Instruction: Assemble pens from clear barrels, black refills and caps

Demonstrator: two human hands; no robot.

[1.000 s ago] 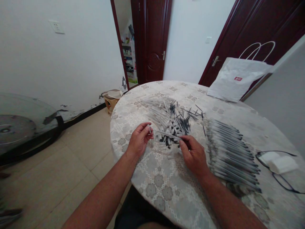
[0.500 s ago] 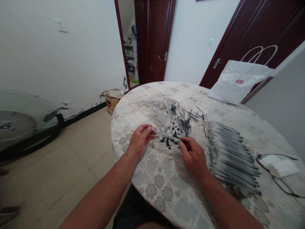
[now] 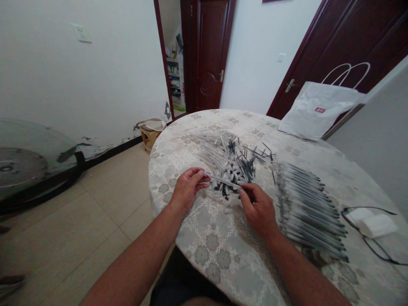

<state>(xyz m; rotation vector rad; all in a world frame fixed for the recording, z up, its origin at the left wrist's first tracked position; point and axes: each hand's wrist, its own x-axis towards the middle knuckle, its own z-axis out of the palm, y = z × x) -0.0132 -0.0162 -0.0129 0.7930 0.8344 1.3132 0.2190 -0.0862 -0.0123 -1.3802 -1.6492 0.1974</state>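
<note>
Between my two hands a slim, pale pen (image 3: 223, 180) is stretched above the table, slanting down to the right. My left hand (image 3: 190, 185) pinches its left end between thumb and fingers. The right end is gripped by my right hand (image 3: 257, 207), whose fingers partly hide it. Just beyond lies a loose heap of clear pen barrels (image 3: 212, 151), with black refills (image 3: 247, 165) on its right side and small pale and black caps (image 3: 228, 174) at the near side. Right of my right hand, a row of assembled-looking pens (image 3: 310, 208) lies side by side.
A floral tablecloth (image 3: 216, 242) covers the round table. Eyeglasses (image 3: 366, 240) and a folded white tissue (image 3: 374, 223) lie at the right. A white paper bag (image 3: 318, 110) stands at the back right. On the floor are a stool (image 3: 151, 134) and a fan (image 3: 28, 165).
The left fingers have shifted very slightly along the pen's left end. Otherwise both hands stay in nearly the same place, and the piles look unchanged.
</note>
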